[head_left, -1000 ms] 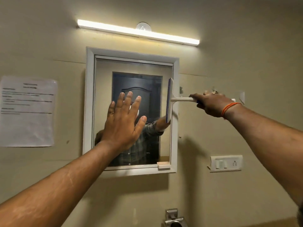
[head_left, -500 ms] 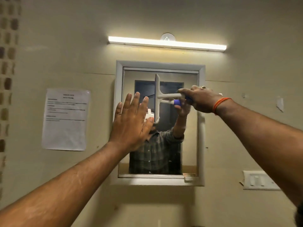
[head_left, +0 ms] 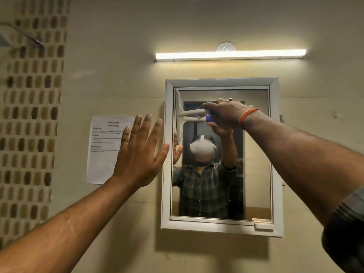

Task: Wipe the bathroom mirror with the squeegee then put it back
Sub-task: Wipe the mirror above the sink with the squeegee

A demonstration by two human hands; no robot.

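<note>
the right hand was closed around the handle of the squeegee, its fingers curled over the white shaft where a patch of blue grip showed just under the knuckles. an orange band circled the wrist and a ring sat on one finger. the squeegee's blade stood upright along the far left edge of the mirror, in the upper left corner of the glass, close against the inner side of the white frame; the blade appeared to lie on the glass, with its reflection right beside it.

the left hand was raised flat and empty, palm toward the wall, fingers spread and straight. it sat just left of the mirror frame, partly covering a printed sheet of paper stuck to the wall, with the thumb tip reaching the frame's edge. whether the palm touched the wall could not be told.

a lit tube light ran along the wall above the mirror. a small white tab sat at the frame's lower right corner. a band of mosaic tiles ran down the left side of the wall.
</note>
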